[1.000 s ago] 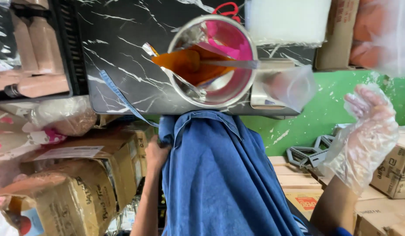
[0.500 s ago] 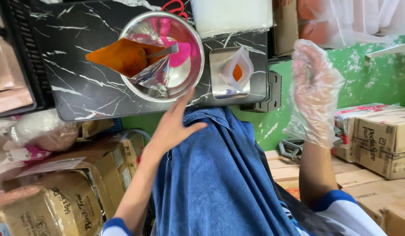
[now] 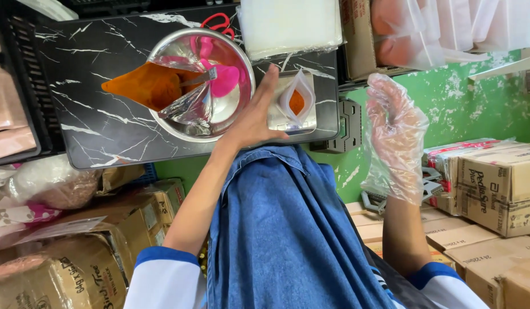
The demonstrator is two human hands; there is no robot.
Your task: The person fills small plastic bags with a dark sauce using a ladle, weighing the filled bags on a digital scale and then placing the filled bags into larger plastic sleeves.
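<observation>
My left hand (image 3: 254, 116) is bare and reaches onto the black marble-patterned table (image 3: 99, 129). Its fingers are spread between the rim of a steel bowl (image 3: 222, 117) and a small clear pouch (image 3: 296, 102) of orange powder. The pouch rests on a small silver scale (image 3: 276, 121). The hand holds nothing. Inside the bowl lie a large clear bag of orange powder (image 3: 147, 86) and a pink scoop (image 3: 222, 80). My right hand (image 3: 394, 137) wears a loose clear plastic glove and hangs in the air to the right of the table, fingers apart and empty.
Red scissors (image 3: 218, 22) and a stack of clear bags (image 3: 291, 26) lie at the table's far edge. Blue denim cloth (image 3: 282, 229) covers my lap. Cardboard boxes (image 3: 494, 189) are piled at the right, more boxes and filled bags (image 3: 53, 183) at the left.
My left hand has risen from the denim lap to the table, between bowl and pouch. The gloved right hand stays raised and open. The view has shifted.
</observation>
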